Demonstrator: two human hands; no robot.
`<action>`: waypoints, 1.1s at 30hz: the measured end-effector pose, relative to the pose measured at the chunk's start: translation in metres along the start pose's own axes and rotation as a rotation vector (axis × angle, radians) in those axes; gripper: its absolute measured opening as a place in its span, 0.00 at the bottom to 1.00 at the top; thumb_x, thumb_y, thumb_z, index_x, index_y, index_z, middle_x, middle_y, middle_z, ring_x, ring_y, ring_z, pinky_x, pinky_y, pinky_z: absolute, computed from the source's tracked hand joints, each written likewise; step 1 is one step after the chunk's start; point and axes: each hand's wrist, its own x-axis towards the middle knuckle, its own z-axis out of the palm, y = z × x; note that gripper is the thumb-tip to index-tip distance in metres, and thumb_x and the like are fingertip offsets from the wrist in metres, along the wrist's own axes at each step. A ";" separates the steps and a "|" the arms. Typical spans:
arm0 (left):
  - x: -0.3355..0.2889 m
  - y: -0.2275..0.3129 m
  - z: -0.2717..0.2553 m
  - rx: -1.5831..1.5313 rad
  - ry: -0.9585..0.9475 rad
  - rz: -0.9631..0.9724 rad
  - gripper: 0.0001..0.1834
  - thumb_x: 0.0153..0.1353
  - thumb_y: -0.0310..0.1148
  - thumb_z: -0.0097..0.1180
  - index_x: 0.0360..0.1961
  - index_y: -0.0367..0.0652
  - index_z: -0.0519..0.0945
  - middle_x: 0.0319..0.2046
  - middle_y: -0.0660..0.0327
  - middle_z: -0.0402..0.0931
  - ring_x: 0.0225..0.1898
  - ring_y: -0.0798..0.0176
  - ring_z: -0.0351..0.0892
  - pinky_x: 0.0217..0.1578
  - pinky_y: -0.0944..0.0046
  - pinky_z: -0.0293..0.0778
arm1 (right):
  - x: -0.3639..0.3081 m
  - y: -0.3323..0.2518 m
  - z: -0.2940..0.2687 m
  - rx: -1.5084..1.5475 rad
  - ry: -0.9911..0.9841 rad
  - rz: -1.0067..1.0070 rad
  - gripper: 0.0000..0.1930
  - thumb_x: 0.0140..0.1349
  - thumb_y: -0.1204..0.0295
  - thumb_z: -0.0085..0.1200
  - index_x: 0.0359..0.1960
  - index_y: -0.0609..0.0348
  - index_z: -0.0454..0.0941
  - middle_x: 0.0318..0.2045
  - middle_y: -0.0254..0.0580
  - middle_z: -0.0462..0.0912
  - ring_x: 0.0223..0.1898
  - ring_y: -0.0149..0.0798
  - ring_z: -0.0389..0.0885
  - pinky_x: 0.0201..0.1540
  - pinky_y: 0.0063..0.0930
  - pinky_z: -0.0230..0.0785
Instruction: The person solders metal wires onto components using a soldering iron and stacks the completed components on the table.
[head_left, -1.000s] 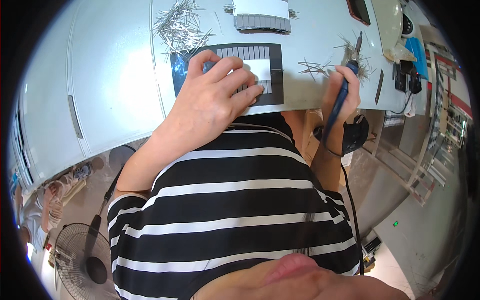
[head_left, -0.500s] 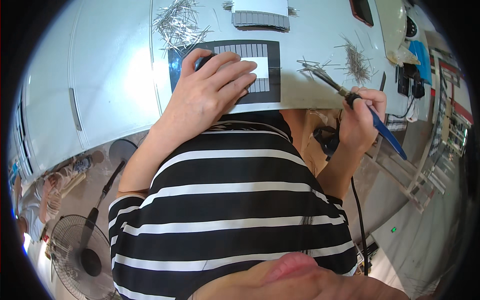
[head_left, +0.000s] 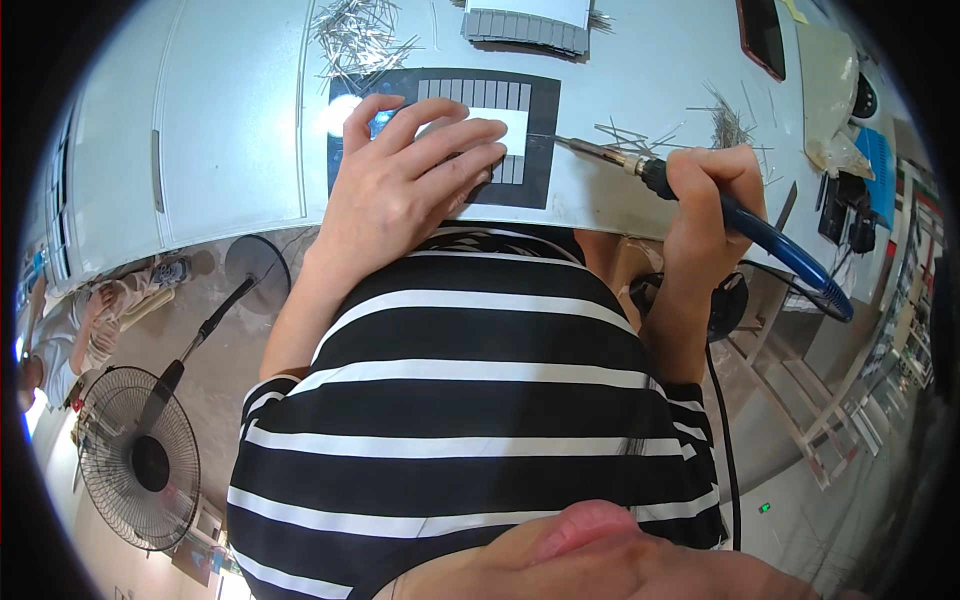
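Note:
My right hand grips a soldering iron with a dark blue handle, its thin tip pointing left at the right edge of a dark mat. A fine wire-like line runs from the tip toward a white rectangular piece on the mat. Narrow grey strips show in a row above and below that white piece. My left hand lies over the piece and strips with its fingers stretched and apart. Whatever is under its palm is hidden.
Loose thin metal wires lie in a pile at the back left and a smaller pile at the right. A grey-edged stack stands behind the mat. A phone lies at the back right; a fan stands at left.
My right hand has swung the soldering iron from the loose wires at the right to the mat's right edge. My left hand has stayed over the white piece, shifting slightly.

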 end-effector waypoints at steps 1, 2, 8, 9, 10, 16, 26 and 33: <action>0.000 0.000 0.000 0.003 0.004 0.004 0.19 0.53 0.31 0.66 0.48 0.52 0.83 0.52 0.70 0.79 0.54 0.64 0.75 0.59 0.52 0.57 | 0.001 0.003 0.001 0.005 0.003 0.001 0.07 0.55 0.82 0.56 0.24 0.61 0.71 0.24 0.31 0.71 0.26 0.23 0.66 0.32 0.18 0.59; 0.000 0.000 0.000 0.006 0.001 0.006 0.19 0.53 0.31 0.66 0.48 0.52 0.83 0.52 0.70 0.79 0.54 0.64 0.75 0.59 0.52 0.57 | 0.002 0.007 0.002 0.061 -0.009 -0.024 0.08 0.55 0.81 0.59 0.23 0.60 0.72 0.21 0.29 0.70 0.23 0.21 0.65 0.27 0.17 0.56; 0.002 0.000 -0.002 -0.008 -0.003 0.009 0.18 0.53 0.31 0.67 0.47 0.51 0.83 0.51 0.71 0.79 0.55 0.63 0.75 0.59 0.53 0.58 | 0.004 0.015 0.011 0.134 -0.034 -0.082 0.11 0.56 0.80 0.63 0.22 0.58 0.72 0.19 0.27 0.69 0.19 0.18 0.62 0.23 0.15 0.53; 0.002 -0.001 -0.001 -0.013 0.001 0.012 0.18 0.53 0.31 0.67 0.47 0.51 0.83 0.51 0.70 0.79 0.54 0.63 0.75 0.59 0.53 0.58 | 0.004 0.015 0.012 0.152 -0.046 -0.070 0.11 0.56 0.80 0.63 0.22 0.58 0.72 0.19 0.27 0.69 0.19 0.18 0.62 0.22 0.15 0.52; 0.002 -0.001 -0.001 -0.019 0.005 0.014 0.17 0.53 0.31 0.66 0.47 0.50 0.83 0.51 0.70 0.79 0.54 0.63 0.75 0.58 0.53 0.58 | 0.004 0.015 0.013 0.151 -0.050 -0.071 0.11 0.56 0.80 0.63 0.22 0.58 0.72 0.19 0.27 0.69 0.19 0.18 0.62 0.22 0.15 0.52; 0.002 -0.001 -0.001 -0.013 0.011 0.011 0.17 0.53 0.30 0.66 0.46 0.49 0.83 0.51 0.70 0.79 0.54 0.63 0.75 0.58 0.53 0.58 | 0.008 0.008 0.006 -0.011 -0.062 -0.101 0.11 0.56 0.80 0.61 0.22 0.60 0.71 0.19 0.27 0.68 0.20 0.19 0.61 0.23 0.16 0.52; 0.002 0.000 -0.001 -0.028 0.024 0.024 0.17 0.53 0.29 0.66 0.46 0.50 0.83 0.51 0.69 0.80 0.54 0.62 0.75 0.58 0.53 0.60 | 0.009 -0.034 -0.072 0.236 -0.039 0.040 0.08 0.51 0.78 0.57 0.21 0.63 0.70 0.16 0.33 0.67 0.19 0.24 0.60 0.25 0.21 0.50; 0.007 -0.005 -0.001 -0.003 0.016 0.050 0.16 0.55 0.29 0.66 0.46 0.50 0.83 0.52 0.69 0.79 0.54 0.62 0.75 0.57 0.52 0.59 | -0.010 -0.041 -0.105 -0.362 0.166 0.136 0.11 0.53 0.80 0.57 0.18 0.59 0.68 0.19 0.26 0.64 0.24 0.22 0.59 0.27 0.20 0.49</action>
